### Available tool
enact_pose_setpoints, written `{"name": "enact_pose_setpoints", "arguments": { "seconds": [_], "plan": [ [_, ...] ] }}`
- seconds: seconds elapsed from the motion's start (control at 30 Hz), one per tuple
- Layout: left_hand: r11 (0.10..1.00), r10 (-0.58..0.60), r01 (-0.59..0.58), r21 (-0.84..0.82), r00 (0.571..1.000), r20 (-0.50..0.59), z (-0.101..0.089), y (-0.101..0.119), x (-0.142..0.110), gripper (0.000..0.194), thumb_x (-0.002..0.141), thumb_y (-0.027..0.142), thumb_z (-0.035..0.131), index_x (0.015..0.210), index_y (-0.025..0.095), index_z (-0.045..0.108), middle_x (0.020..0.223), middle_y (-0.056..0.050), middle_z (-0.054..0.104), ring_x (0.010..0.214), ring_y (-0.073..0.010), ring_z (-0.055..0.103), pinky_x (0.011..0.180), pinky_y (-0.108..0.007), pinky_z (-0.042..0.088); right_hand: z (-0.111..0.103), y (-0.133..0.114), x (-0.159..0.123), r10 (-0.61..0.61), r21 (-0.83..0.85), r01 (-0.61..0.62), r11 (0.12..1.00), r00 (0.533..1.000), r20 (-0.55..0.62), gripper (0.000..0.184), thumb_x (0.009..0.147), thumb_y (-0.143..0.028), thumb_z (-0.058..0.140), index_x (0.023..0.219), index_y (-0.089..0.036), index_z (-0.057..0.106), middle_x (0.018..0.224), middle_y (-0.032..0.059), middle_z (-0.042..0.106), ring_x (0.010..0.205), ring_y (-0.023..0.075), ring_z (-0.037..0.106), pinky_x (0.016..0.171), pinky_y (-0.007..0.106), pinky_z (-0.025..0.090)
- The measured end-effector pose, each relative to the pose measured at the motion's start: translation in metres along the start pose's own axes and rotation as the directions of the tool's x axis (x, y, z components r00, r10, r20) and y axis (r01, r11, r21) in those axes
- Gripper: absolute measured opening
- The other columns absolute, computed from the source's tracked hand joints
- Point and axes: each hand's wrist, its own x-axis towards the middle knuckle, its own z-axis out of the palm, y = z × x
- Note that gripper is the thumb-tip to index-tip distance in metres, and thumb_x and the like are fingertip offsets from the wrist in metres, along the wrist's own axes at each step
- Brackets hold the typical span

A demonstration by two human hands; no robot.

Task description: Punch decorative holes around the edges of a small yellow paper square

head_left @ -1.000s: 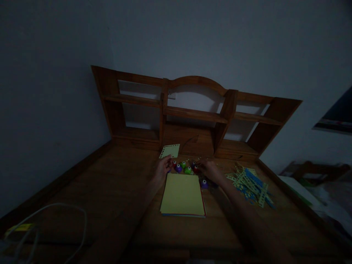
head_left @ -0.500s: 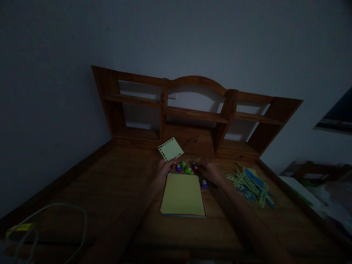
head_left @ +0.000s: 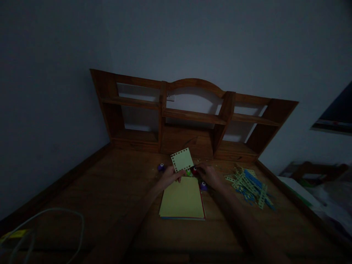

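My left hand (head_left: 169,178) pinches a small pale yellow paper square (head_left: 182,160) by its lower edge. Small punched holes run along several of its sides. My right hand (head_left: 209,175) is closed, fingertips at a red craft punch (head_left: 195,171) close to the square's right corner; the fingers partly hide what they grip. Between the hands a green craft punch (head_left: 188,172) shows below the paper. One purple craft punch (head_left: 161,167) stands left of my left hand, another purple punch (head_left: 203,186) under my right wrist. A stack of coloured paper (head_left: 182,200), yellow on top, lies in front.
Punched yellow and blue paper strips (head_left: 250,185) lie heaped on the right of the wooden desk (head_left: 118,190). A wooden shelf unit (head_left: 192,115) stands along the back. A white cable (head_left: 79,216) loops at the lower left, near a yellow object (head_left: 16,234).
My left hand has carried the paper square to the right and lower, closer to my right hand, and it now covers some of the punches. My right hand has barely moved.
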Motion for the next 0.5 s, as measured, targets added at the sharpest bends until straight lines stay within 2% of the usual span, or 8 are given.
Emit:
{"name": "enact_pose_setpoints", "arguments": {
  "seconds": [0.13,0.23,0.3,0.4,0.5],
  "plan": [
    [0.998,0.002,-0.008,0.060,0.995,0.097,0.005,0.000,-0.004,0.037,0.073,0.047,0.065,0.075,0.010,0.066,0.053,-0.001,0.055,0.046,-0.0105,0.049,0.047,-0.022,0.038,0.003,-0.004,-0.005,-0.006,-0.035,0.005,0.999,1.000,-0.017,0.023,0.085,-0.015,0.052,0.104,-0.021,0.064,0.101,0.0059,0.065,0.091,0.0194,0.062,0.081,0.029,0.046],
    [0.997,0.007,-0.019,0.068,0.986,0.167,0.006,-0.001,-0.006,0.038,0.074,0.047,0.065,0.079,0.009,0.068,0.059,-0.003,0.059,0.048,-0.0107,0.051,0.047,-0.021,0.039,0.005,-0.009,-0.008,-0.065,-0.067,0.063,0.996,0.997,-0.029,0.026,0.081,-0.013,0.056,0.104,-0.021,0.063,0.103,0.0066,0.062,0.094,0.0205,0.058,0.084,0.032,0.044],
    [1.000,-0.007,0.005,0.008,0.980,0.198,0.006,-0.002,-0.006,0.040,0.077,0.049,0.062,0.080,0.009,0.068,0.062,-0.004,0.060,0.051,-0.0111,0.053,0.050,-0.022,0.041,0.006,-0.014,-0.009,-0.111,-0.091,0.107,0.990,0.993,-0.033,0.029,0.078,-0.013,0.059,0.106,-0.022,0.063,0.107,0.0074,0.059,0.099,0.0223,0.055,0.087,0.035,0.042],
    [0.981,-0.063,0.101,-0.166,0.973,0.223,0.005,0.000,-0.004,0.048,0.081,0.054,0.054,0.086,0.008,0.067,0.067,-0.007,0.063,0.052,-0.0123,0.055,0.053,-0.024,0.045,0.008,-0.020,-0.007,-0.163,-0.116,0.158,0.981,0.986,-0.030,0.031,0.078,-0.017,0.062,0.108,-0.023,0.063,0.114,0.0082,0.056,0.104,0.0244,0.050,0.089,0.037,0.040],
    [0.949,-0.079,0.145,-0.281,0.970,0.232,0.005,0.006,-0.003,0.053,0.079,0.057,0.054,0.092,0.007,0.066,0.075,-0.011,0.066,0.053,-0.0136,0.057,0.054,-0.026,0.046,0.011,-0.022,-0.002,-0.181,-0.144,0.176,0.974,0.983,-0.019,0.029,0.079,-0.020,0.064,0.108,-0.024,0.063,0.116,0.0083,0.055,0.104,0.0247,0.049,0.089,0.037,0.039]
  ]
}}
